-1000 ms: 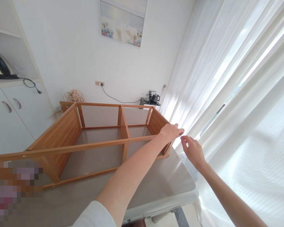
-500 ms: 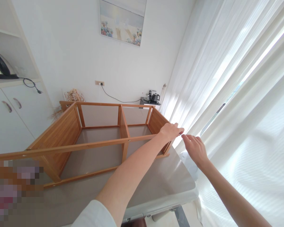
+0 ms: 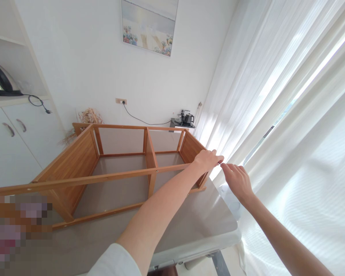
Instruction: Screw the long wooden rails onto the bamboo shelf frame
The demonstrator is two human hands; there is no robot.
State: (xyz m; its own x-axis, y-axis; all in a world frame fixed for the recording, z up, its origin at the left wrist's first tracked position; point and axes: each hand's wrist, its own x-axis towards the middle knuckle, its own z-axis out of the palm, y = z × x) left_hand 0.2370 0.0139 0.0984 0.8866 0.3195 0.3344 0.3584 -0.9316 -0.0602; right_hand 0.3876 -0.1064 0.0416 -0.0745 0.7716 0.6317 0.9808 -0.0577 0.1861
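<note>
A brown wooden shelf frame point(image 3: 109, 177) lies on its side on a table, with slatted panels between its long rails. My left hand point(image 3: 208, 159) is closed around the frame's right end, its fingers curled over the corner. Just right of it, my right hand point(image 3: 237, 179) pinches a thin dark rod point(image 3: 220, 163), of which only a short piece shows between the two hands. The rod's kind is too small to tell, and my left hand hides the spot where it meets the frame.
Under the frame is a grey-topped table point(image 3: 209, 214) with a rounded right corner. White curtains point(image 3: 299, 161) hang close on the right. An electric kettle point(image 3: 1, 78) stands in the left cabinet, and a small stand point(image 3: 175, 124) with a black kettle is at the back wall.
</note>
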